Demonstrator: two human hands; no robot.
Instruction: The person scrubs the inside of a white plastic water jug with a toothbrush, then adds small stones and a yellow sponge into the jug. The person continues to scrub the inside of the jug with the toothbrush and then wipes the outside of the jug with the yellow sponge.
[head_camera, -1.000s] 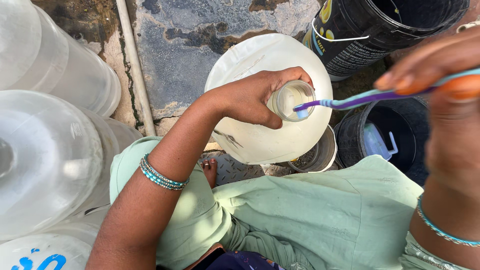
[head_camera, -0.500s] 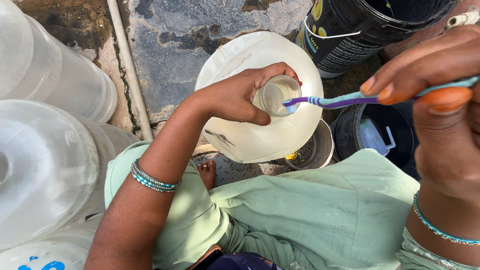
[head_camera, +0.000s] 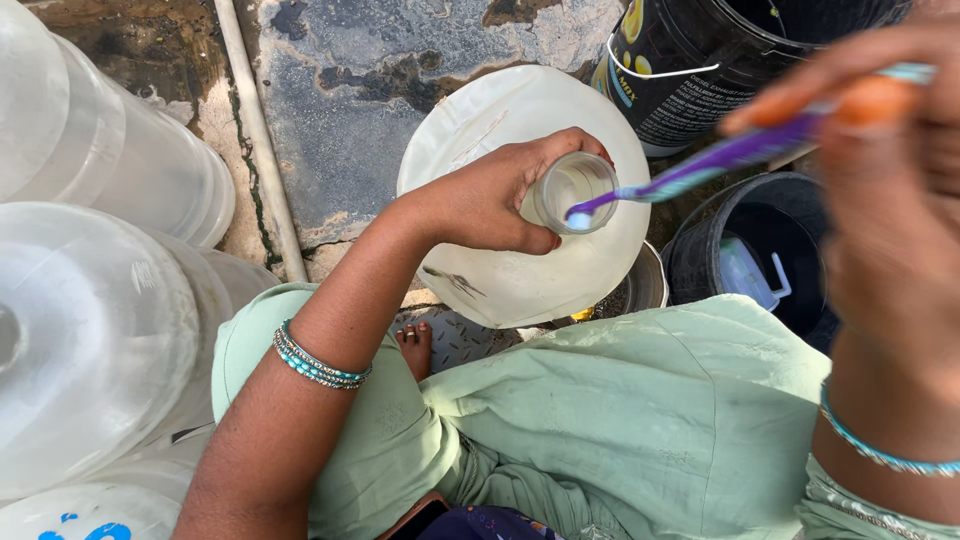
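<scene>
Holding a small clear glass jar (head_camera: 573, 192) at its rim, the left hand (head_camera: 490, 200) kept a clenched grip around it, fingers wrapped round the side and the thumb below, with the open mouth tilted towards the camera. The jar sat above a large white translucent plastic water can (head_camera: 480, 120) lying on the ground. The right hand (head_camera: 890, 200), close to the lens and blurred, pinched a purple and teal plastic toothbrush (head_camera: 700, 165) by its handle, and the bristled head reached into the mouth of the jar, touching its inner wall near the rim. The inside of the jar looked pale and cloudy, so the scrubbing appeared to be under way rather than finished; whether the bottom had been reached could not be told, and no rinsing was visible.

Both wrists wore turquoise beaded bangles (head_camera: 318, 362). Below the hands lay the person's light green cloth garment (head_camera: 640, 420), with a bare foot (head_camera: 415, 345) showing beside it. To the right stood a black plastic bucket (head_camera: 700, 60) with printing on it, and a second dark round tub (head_camera: 750, 250) holding a pale blue scoop. To the left, several clear plastic water cans (head_camera: 90, 330) were stacked beside a thin white pipe (head_camera: 255, 140) running over the stained stone floor (head_camera: 360, 90)
</scene>
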